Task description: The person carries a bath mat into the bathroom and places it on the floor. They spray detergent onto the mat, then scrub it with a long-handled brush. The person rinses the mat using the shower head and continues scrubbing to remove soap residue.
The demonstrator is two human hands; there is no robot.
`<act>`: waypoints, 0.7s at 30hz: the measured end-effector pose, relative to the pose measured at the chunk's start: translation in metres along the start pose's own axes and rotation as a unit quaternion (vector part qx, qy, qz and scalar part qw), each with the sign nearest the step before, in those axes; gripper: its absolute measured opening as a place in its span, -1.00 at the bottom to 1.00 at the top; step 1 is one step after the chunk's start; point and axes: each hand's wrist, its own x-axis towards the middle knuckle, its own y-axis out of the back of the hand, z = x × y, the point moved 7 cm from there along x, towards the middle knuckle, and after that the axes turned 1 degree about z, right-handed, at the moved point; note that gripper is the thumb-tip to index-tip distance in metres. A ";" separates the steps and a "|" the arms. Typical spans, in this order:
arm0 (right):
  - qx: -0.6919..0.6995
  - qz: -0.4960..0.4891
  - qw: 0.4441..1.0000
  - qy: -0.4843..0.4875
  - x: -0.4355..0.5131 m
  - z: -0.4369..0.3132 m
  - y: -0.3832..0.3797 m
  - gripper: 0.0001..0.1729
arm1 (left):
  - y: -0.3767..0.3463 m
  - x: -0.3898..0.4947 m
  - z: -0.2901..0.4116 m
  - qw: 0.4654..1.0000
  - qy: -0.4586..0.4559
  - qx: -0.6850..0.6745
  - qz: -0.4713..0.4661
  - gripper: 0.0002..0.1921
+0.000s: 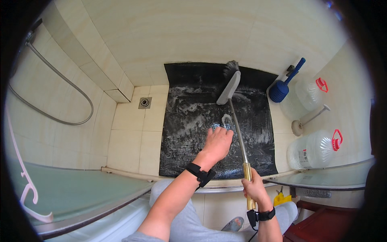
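Observation:
A black mat (187, 145), wet and streaked with foam, covers much of the tiled floor, its far edge turned up against the wall. My right hand (254, 187) grips the gold-coloured end of a long-handled scrub brush (237, 125). The brush's grey head (229, 87) rests over the far part of the mat, with grey bristles (231, 68) at the upturned edge. My left hand (219, 142) is low over the mat's middle, fingers pointing away from me, left of the handle. Nothing shows in it; its palm is hidden, and contact with the mat is unclear.
A floor drain (145, 103) lies left of the mat. Along the right wall stand a blue plunger (278, 91), two large clear bottles (305, 93) with red handles, and another plunger-like tool (297, 127). Glass panels (90, 190) flank the raised sill (211, 183). A shower hose (71, 83) hangs left.

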 end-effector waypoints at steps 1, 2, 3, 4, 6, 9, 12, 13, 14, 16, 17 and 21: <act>-0.025 0.002 1.000 -0.013 0.001 0.002 -0.003 -0.30 | 0.001 0.001 0.005 1.000 -0.009 -0.005 0.002 -0.76; -0.022 -0.010 0.999 -0.021 0.001 0.003 -0.010 -0.30 | 0.007 0.001 0.008 0.999 -0.016 -0.010 0.034 -0.76; -0.026 -0.016 0.999 -0.020 0.001 0.004 -0.017 -0.29 | 0.011 0.001 0.013 0.998 -0.024 -0.015 0.057 -0.76; -0.011 -0.031 0.999 -0.001 0.000 0.002 -0.025 -0.29 | 0.015 0.002 0.016 0.997 -0.030 -0.018 0.072 -0.76; 0.013 -0.060 0.998 -0.007 -0.003 0.002 -0.043 -0.29 | 0.020 0.003 0.020 0.995 -0.024 -0.004 0.100 -0.79; 0.013 -0.113 0.994 -0.005 -0.001 -0.011 -0.077 -0.31 | 0.022 0.004 0.015 0.994 0.021 -0.011 0.104 -0.76; 0.007 -0.161 0.986 0.053 0.015 -0.048 -0.113 -0.32 | 0.025 0.002 0.004 0.991 0.054 -0.012 0.119 -0.76; 0.010 -0.173 0.983 0.056 0.020 -0.056 -0.118 -0.32 | 0.026 0.002 0.000 0.991 0.064 -0.019 0.118 -0.76; 0.040 -0.208 0.975 0.071 0.021 -0.064 -0.122 -0.31 | 0.028 0.001 -0.004 0.990 0.070 -0.027 0.120 -0.76; 0.034 -0.187 0.980 0.056 0.023 -0.062 -0.112 -0.29 | 0.033 0.000 -0.012 0.988 0.089 -0.020 0.128 -0.75; 0.037 -0.178 0.983 0.036 0.022 -0.054 -0.106 -0.28 | 0.037 0.000 -0.012 0.988 0.077 -0.013 0.136 -0.75; 0.043 -0.147 0.988 0.003 -0.008 -0.014 -0.066 -0.22 | 0.044 -0.003 -0.012 0.988 0.090 0.009 0.127 -0.74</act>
